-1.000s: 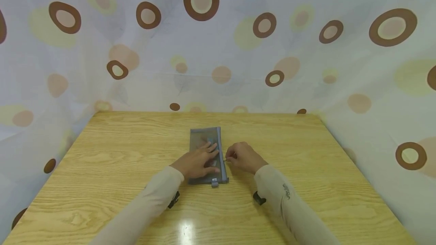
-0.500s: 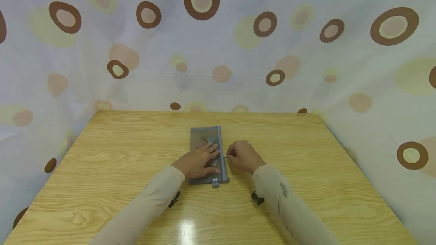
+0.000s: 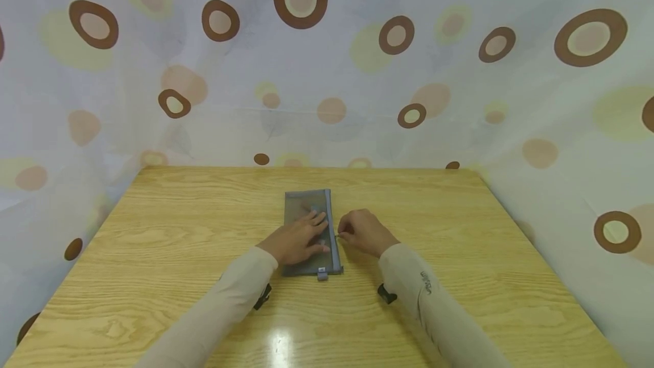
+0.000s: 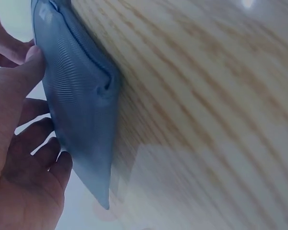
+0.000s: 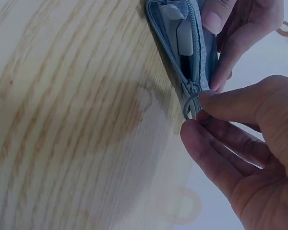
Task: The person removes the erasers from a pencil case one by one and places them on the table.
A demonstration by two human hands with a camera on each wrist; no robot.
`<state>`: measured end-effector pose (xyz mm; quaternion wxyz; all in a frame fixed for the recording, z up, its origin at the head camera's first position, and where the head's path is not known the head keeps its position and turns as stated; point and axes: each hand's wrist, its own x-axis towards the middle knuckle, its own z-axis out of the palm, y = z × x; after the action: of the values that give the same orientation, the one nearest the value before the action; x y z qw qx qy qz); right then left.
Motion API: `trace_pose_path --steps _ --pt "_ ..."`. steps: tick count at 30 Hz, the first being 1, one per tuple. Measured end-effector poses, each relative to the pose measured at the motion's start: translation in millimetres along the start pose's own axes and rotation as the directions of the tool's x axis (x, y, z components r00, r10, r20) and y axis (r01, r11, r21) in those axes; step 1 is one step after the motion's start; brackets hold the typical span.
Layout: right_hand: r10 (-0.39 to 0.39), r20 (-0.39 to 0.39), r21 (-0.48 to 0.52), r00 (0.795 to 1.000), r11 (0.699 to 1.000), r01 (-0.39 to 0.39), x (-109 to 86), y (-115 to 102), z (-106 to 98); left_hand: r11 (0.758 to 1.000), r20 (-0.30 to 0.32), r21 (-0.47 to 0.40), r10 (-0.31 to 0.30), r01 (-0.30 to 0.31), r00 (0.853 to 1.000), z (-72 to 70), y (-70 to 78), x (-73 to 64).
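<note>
A grey see-through mesh zip pouch point(image 3: 301, 202) lies on the table, its zipper point(image 3: 329, 214) along the right side. My left hand point(image 3: 295, 243) rests on top of the pouch, fingers spread and thumb toward the zipper. Just right of it, my right hand point(image 3: 365, 234) pinches the ring-shaped zipper pull point(image 5: 186, 108) between thumb and fingers. On the near side of the pull the zipper stands parted in the right wrist view, and a smooth white item point(image 5: 185, 37) shows inside. Other contents look dim through the mesh, partly hidden under my left hand.
The wooden table point(image 3: 184, 226) stretches out on both sides of the pouch. A fabric loop tab point(image 3: 322, 275) sticks out at the pouch's near end. Behind and beside the table hangs a white curtain point(image 3: 327, 72) with round patterns.
My right hand has edged slightly away from me along the zipper, with the pull in its fingers. My left hand stays on the pouch.
</note>
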<state>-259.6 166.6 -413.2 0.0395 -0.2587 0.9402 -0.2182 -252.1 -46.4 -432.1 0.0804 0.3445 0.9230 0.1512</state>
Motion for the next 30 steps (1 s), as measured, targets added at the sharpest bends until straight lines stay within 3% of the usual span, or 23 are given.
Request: trace_pose_path --steps 11,20,30 --pt "0.05 -0.12 -0.038 0.992 0.998 -0.054 0.7 -2.9 8.1 1.0 -0.004 0.021 0.011 -0.011 1.0 -2.0 2.2 -1.4" --pt "0.026 -0.087 -0.046 0.996 0.999 -0.03 4.1 -2.3 4.2 0.999 0.01 0.053 -0.004 0.004 1.0 -9.0 3.8 2.0" --pt "0.03 -0.071 -0.038 0.997 0.999 -0.033 4.4 -3.9 2.3 0.999 0.012 0.043 -0.015 0.015 1.0 -4.0 4.4 5.7"
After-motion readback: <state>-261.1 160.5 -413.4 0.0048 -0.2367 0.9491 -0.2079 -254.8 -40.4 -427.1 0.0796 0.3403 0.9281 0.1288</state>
